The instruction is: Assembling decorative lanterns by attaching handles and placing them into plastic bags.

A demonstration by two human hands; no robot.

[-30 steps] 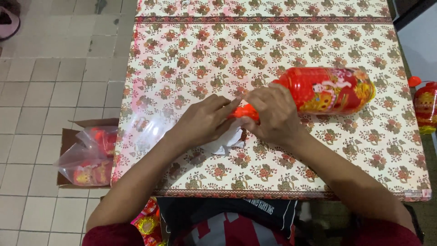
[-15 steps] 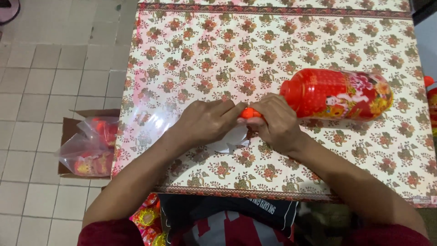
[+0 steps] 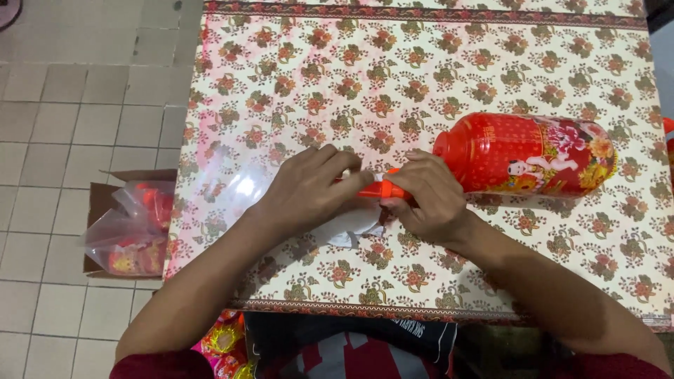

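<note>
Both hands, left hand (image 3: 309, 193) and right hand (image 3: 425, 200), pinch the orange neck (image 3: 375, 188) of a red printed plastic lantern (image 3: 526, 156) lying on the floral desk (image 3: 421, 63), clear wrap (image 3: 232, 189) not yet on.

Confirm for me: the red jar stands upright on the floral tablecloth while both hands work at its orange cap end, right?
Not quite. In the head view the red jar lies on its side on the floral tablecloth, not upright. The left hand and right hand do meet at its orange cap end.
</note>
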